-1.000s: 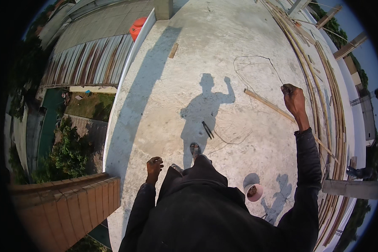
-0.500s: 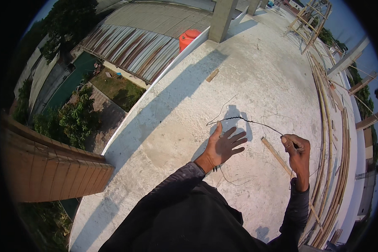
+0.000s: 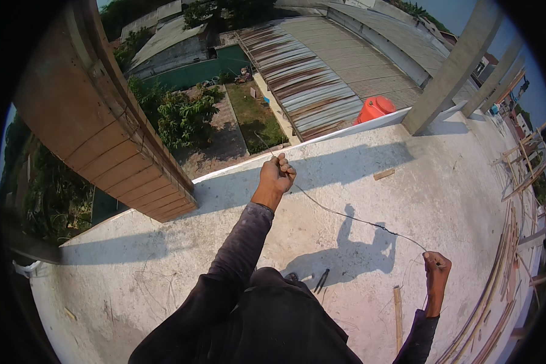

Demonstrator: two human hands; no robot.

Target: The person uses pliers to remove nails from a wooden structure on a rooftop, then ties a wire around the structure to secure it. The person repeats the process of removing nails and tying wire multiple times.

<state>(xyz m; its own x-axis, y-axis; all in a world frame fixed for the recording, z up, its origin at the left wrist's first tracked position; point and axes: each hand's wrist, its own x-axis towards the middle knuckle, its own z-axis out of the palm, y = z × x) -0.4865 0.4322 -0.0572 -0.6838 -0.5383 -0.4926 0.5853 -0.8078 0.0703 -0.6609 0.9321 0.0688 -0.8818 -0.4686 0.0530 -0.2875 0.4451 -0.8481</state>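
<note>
Item 1 — wire (image 3: 346, 216): thin, dark, one length stretched taut between our two hands above the concrete slab (image 3: 406, 200). It ran from the left fist near the slab's outer edge down and rightward to the right fist, w/ a small kink approx. two-thirds along. A short tail stuck up past the left fist.

Item 2 — left hand (image 3: 276, 176): arm fully out, fingers closed tight in a fist round the wire's upper end.

Item 3 — right hand (image 3: 436, 267): raised, fingers curled shut on the wire's lower end; looser strands hung below it, too fine to count.

Item 4 — pliers-type tool (image 3: 321, 280): dark, lying on the slab under the wire, beside our shadow (image 3: 346, 255). Exact kind: cannot tell.

Item 5 — wooden batten (image 3: 398, 309): flat on the slab, just below the right hand. A second, smaller offcut (image 3: 384, 174) lay further up the slab, beyond the wire.

Item 6 — bundle of canes/laths (image 3: 497, 285): along the slab's right side, well apart from the wire.

Item 7 — red tank (image 3: 375, 109): past the slab's far edge, beside a concrete column (image 3: 455, 67).

Item 8 — brick wall (image 3: 97, 121): at the slab's left corner; corrugated roof (image 3: 309, 79) and garden lay below.
</note>
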